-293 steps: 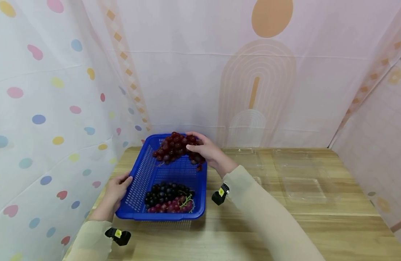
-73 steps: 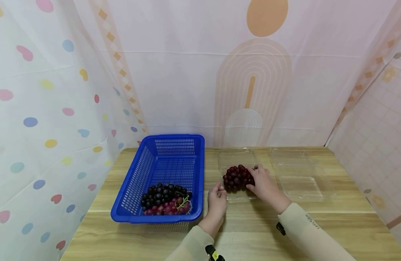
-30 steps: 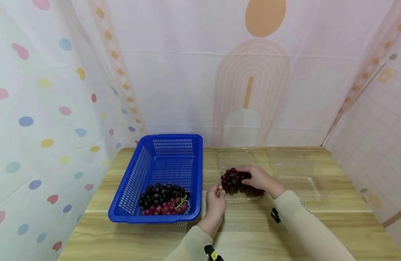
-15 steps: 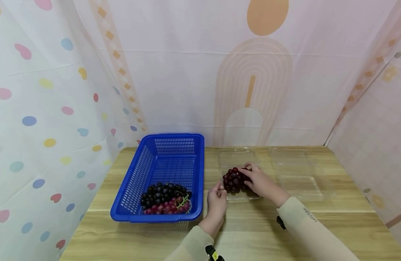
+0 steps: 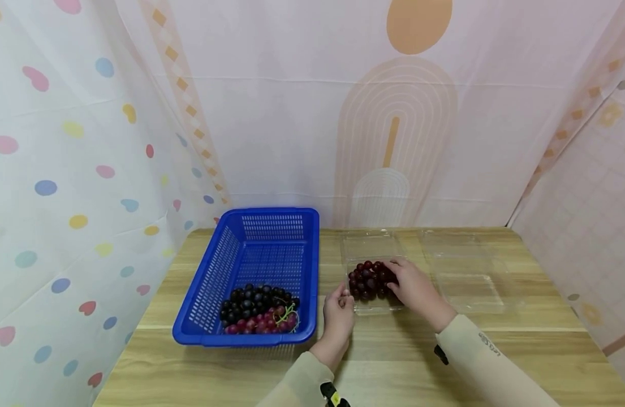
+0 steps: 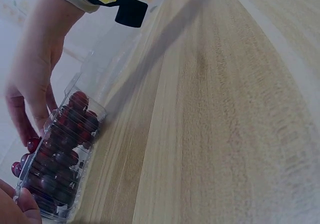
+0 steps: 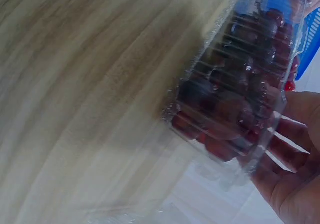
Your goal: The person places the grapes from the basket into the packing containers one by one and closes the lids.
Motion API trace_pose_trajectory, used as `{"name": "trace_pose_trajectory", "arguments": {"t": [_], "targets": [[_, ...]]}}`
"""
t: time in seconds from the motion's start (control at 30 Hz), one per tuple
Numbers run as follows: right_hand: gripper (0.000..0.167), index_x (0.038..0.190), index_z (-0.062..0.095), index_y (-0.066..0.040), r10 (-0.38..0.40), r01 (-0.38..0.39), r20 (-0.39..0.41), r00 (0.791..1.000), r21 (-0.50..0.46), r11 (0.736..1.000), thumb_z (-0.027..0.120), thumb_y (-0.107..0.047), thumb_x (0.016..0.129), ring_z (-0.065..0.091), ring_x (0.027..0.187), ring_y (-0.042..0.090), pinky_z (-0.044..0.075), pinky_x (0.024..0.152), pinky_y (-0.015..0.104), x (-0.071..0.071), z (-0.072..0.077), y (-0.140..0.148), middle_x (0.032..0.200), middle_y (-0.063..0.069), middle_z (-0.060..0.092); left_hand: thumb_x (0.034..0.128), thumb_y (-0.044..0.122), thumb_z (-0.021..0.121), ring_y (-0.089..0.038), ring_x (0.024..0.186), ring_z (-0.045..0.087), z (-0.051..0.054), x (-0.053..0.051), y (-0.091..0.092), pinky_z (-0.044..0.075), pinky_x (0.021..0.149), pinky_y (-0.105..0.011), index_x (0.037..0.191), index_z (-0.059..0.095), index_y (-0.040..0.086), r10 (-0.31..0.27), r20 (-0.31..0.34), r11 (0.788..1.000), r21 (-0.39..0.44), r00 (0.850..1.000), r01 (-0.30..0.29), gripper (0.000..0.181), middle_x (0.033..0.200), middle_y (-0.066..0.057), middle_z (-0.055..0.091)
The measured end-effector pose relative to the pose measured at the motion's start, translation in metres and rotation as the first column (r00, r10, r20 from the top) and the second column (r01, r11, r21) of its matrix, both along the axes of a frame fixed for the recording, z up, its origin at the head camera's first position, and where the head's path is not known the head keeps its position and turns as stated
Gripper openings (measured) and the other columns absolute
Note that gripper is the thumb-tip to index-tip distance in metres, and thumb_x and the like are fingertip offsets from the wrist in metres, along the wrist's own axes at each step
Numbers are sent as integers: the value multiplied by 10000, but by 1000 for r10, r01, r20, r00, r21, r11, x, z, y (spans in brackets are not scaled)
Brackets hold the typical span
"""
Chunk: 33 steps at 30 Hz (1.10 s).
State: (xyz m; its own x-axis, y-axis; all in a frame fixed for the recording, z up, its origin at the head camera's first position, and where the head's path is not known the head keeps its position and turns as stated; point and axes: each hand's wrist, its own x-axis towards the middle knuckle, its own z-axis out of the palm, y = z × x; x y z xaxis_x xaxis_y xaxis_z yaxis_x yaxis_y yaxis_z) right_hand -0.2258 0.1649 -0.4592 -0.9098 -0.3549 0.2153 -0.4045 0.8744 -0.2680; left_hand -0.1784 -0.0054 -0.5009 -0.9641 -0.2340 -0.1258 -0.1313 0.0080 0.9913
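Under the right hand [image 5: 413,287]: dark red grape bunch [image 5: 367,281], down inside the near half of the clear clamshell [image 5: 375,310], between both hands. Some ten seconds back, held up over the blue basket [image 5: 243,340] in that same hand; since then, brought across to the clamshell. A second ago, spreading out beneath the palm toward the clamshell's right side; now gathered more compactly, with no grapes visible past the palm.

To judge by that: past the carrying, into the arranging. Not fully settled yet, perhaps; in the left wrist view, a few grapes standing above the rim beside the right hand's fingers [image 6: 37,106].

With the right hand: touching the bunch at its right end, fingers bent down over the grapes. Cannot tell whether gripping or merely pressing.

With the left hand [image 5: 339,316]: pinching the clamshell's left wall near the front corner, apparently steadying it. Moved there from the basket rim.

Beyond the right hand: what looks like the clamshell's lid [image 5: 371,246], lying open. To the right of the right hand: second clear clamshell [image 5: 472,291], also on the desk [image 5: 393,356], untouched. Left of the left hand, in the basket's near end: black grapes [image 5: 248,302], with pinkish-red grapes [image 5: 261,324] in front, unchanged throughout.
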Motion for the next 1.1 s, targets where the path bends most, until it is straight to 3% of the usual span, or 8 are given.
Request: {"name": "trace_pose_trajectory", "arguments": {"t": [0.2,0.4,0.57,0.8,1.1], "targets": [[426,1201,611,51,-5,6,24,1000,-16,1000,730,-101,821,554,1132,370,471,935,464,-4,-4,4,1234,217,571,921,-62,505,-167,920,497,1,0,0,444,693,-189,1332,472,-81,-3,2,1000,13,1000,3,412,1092,-134,521],[494,1277,550,36,-6,11,69,998,-65,998,716,-106,834,526,1170,396,442,973,490,-5,-2,6,1284,239,538,929,-59,500,-181,948,499,3,1,0,453,715,-209,1341,464,-74,-15,11,1000,22,1000,15,414,1113,-144,516],[516,1299,551,-17,8,-8,0,1000,-45,999,724,-115,823,522,1173,391,437,975,504,-5,0,1,1301,212,535,928,-56,502,-188,963,506,2,1,0,461,739,-222,1340,466,-73,-18,14,1000,13,1000,17,413,1119,-145,522],[523,1355,533,-157,158,-154,-73,985,58,986,686,-117,856,485,1192,360,422,973,524,-7,-7,-13,1348,119,526,930,-53,501,-206,977,514,1,1,-1,469,750,-238,1340,464,-75,-16,16,1000,11,1000,16,412,1131,-155,520],[470,1324,559,-99,153,-150,-49,987,48,987,664,-108,867,502,1165,371,402,987,523,-9,-9,-11,1314,126,559,929,-48,508,-202,972,516,2,0,0,469,747,-248,1342,464,-73,-16,18,1000,7,1000,16,416,1125,-147,522]]}}
